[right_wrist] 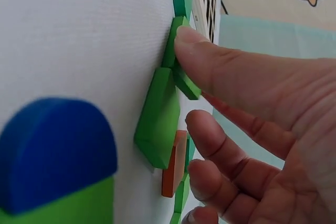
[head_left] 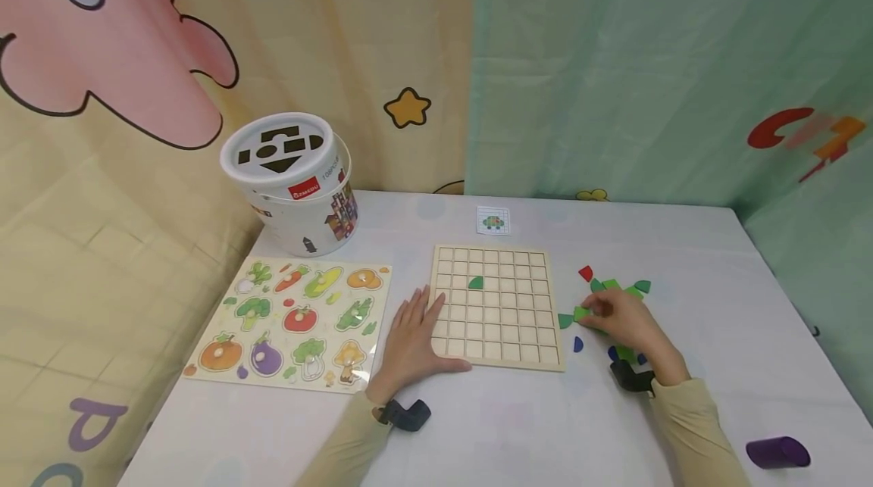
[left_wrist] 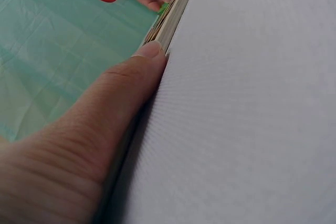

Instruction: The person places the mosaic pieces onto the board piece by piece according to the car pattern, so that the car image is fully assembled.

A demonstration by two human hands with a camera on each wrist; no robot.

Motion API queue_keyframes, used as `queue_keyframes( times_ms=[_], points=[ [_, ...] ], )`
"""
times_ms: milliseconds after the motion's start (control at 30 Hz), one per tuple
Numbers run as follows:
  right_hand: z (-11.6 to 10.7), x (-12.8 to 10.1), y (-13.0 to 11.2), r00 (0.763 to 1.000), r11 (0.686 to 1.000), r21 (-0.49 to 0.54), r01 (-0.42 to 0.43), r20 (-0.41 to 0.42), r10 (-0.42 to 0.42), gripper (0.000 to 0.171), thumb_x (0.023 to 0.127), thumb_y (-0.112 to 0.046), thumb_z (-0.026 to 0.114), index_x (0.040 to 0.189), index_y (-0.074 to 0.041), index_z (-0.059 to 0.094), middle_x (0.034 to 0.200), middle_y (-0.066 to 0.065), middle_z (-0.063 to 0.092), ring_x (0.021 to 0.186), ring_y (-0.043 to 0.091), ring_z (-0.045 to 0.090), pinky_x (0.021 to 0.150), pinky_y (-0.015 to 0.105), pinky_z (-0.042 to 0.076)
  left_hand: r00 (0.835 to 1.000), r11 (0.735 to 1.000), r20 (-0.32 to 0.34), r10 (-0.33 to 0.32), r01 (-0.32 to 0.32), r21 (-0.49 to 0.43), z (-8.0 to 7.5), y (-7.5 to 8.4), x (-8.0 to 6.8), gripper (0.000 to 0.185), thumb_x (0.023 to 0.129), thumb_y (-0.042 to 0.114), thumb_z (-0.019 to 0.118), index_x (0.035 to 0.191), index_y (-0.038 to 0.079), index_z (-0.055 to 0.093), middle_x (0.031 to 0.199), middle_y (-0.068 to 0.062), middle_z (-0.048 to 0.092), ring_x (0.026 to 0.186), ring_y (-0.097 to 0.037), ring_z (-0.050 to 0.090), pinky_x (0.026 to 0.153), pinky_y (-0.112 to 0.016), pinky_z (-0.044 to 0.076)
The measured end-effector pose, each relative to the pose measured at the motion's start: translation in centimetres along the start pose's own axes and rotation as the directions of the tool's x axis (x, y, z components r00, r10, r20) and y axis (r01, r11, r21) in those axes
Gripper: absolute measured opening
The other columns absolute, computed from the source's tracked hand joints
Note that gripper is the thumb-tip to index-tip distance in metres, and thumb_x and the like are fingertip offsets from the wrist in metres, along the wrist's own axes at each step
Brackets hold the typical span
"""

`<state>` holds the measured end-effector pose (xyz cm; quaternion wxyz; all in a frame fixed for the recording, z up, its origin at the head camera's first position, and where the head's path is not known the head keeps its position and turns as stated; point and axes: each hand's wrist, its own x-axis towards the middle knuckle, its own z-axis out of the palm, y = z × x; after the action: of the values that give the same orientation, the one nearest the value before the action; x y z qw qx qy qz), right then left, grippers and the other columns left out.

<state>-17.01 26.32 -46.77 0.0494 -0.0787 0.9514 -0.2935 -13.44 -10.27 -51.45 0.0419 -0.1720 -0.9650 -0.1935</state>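
A wooden grid board (head_left: 491,314) lies flat on the table with one dark green quarter-round piece (head_left: 476,283) in a cell. My left hand (head_left: 409,347) rests at the board's near left corner, fingers spread along the left side, thumb (left_wrist: 149,51) against the near edge. Right of the board, my right hand (head_left: 624,316) pinches a light green block (head_left: 581,313) low over the table. A dark green quarter-round (head_left: 565,321) lies between it and the board. Around and under this hand are several loose pieces, including a red one (head_left: 586,273) and a blue half-round (head_left: 578,344).
A small pattern card (head_left: 493,221) lies behind the board. To the left are a vegetable picture puzzle (head_left: 276,328) and a white lidded bucket (head_left: 300,222). A purple cylinder (head_left: 777,453) lies at the near right. Printed curtains (head_left: 614,78) hang behind the table.
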Motion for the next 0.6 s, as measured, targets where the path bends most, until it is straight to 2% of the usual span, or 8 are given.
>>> queue_keyframes(
  times_ms=[133, 333, 467, 600],
  points=[
    [-0.1, -0.4, -0.5, 1.000, 1.000, -0.015, 0.004, -0.021, -0.005, 0.021, 0.077, -0.017, 0.080, 0.087, -0.006, 0.064, 0.079, 0.002, 0.056, 0.073, 0.021, 0.048, 0.062, 0.033, 0.043, 1.000, 1.000, -0.009, 0.007, -0.007, -0.010, 0.0, 0.1, 0.0, 0.124, 0.056, 0.080, 0.067, 0.151, 0.011, 0.026, 0.154, -0.016, 0.019, 0.143, -0.028, 0.010, 0.114, -0.041, 0.006],
    [-0.1, -0.8, -1.1, 0.999, 0.999, -0.027, 0.023, -0.041, -0.024, 0.019, 0.079, -0.014, 0.078, 0.081, -0.010, 0.060, 0.076, 0.000, 0.058, 0.067, 0.018, 0.048, 0.056, 0.031, 0.042, 1.000, 1.000, -0.008, 0.007, -0.007, -0.008, 0.1, 0.0, 0.0, 0.124, 0.057, 0.082, 0.065, 0.151, 0.012, 0.025, 0.155, -0.017, 0.017, 0.143, -0.028, 0.008, 0.115, -0.041, 0.006],
    [-0.3, -0.8, -1.4, 0.998, 0.999, -0.011, 0.036, -0.041, -0.037, 0.012, 0.082, -0.011, 0.075, 0.082, -0.009, 0.063, 0.078, 0.001, 0.061, 0.067, 0.017, 0.050, 0.055, 0.029, 0.044, 1.000, 1.000, -0.017, 0.010, -0.010, -0.016, 0.2, -0.1, -0.1, 0.124, 0.057, 0.082, 0.065, 0.151, 0.011, 0.026, 0.155, -0.017, 0.018, 0.143, -0.028, 0.009, 0.114, -0.042, 0.006],
    [-0.4, -0.2, -2.2, 0.996, 0.997, 0.030, 0.066, -0.065, -0.064, 0.006, 0.085, -0.007, 0.071, 0.090, -0.004, 0.068, 0.082, 0.004, 0.063, 0.069, 0.019, 0.053, 0.055, 0.028, 0.045, 1.000, 1.000, -0.021, 0.012, -0.012, -0.017, 0.1, -0.1, -0.1, 0.124, 0.057, 0.081, 0.065, 0.151, 0.011, 0.027, 0.154, -0.017, 0.019, 0.142, -0.029, 0.010, 0.114, -0.043, 0.007]
  ],
)
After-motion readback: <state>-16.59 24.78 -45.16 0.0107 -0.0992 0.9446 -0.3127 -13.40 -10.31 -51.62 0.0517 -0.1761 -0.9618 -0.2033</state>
